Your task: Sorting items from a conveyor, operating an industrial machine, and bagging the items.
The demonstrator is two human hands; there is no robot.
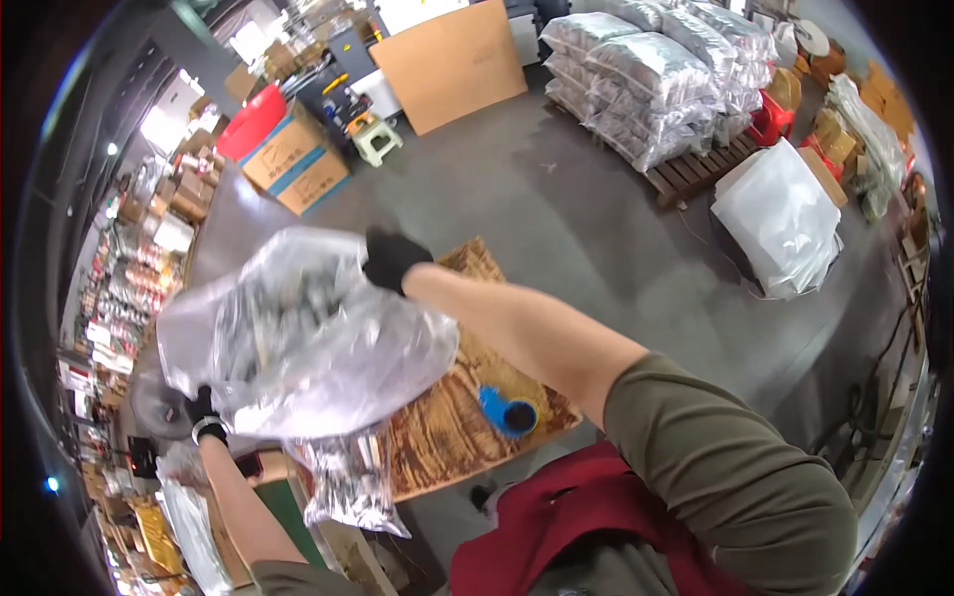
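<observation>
A large clear plastic bag (pixel 338 368) with grey-silver contents lies spread over the left part of a worn wooden tabletop (pixel 437 437). My right hand (pixel 395 260), in a black glove, is closed at the bag's far right edge, slightly blurred. At its near left edge, my left hand (pixel 201 407), also black-gloved with a band at the wrist, grips the plastic; its fingers are partly hidden. Below the bag, a shiny silver foil bag (pixel 348 482) hangs over the table's near edge. A blue tape dispenser (pixel 508 412) rests on the tabletop to the right.
Filled silver bags (pixel 656 79) are stacked on a wooden pallet (pixel 701 169) at the far right. White sheeting (pixel 780 219) lies near it. Beyond the table stand cartons (pixel 296 164) with a red basin (pixel 250 121), a small stool (pixel 376 139) and a big cardboard sheet (pixel 452 65).
</observation>
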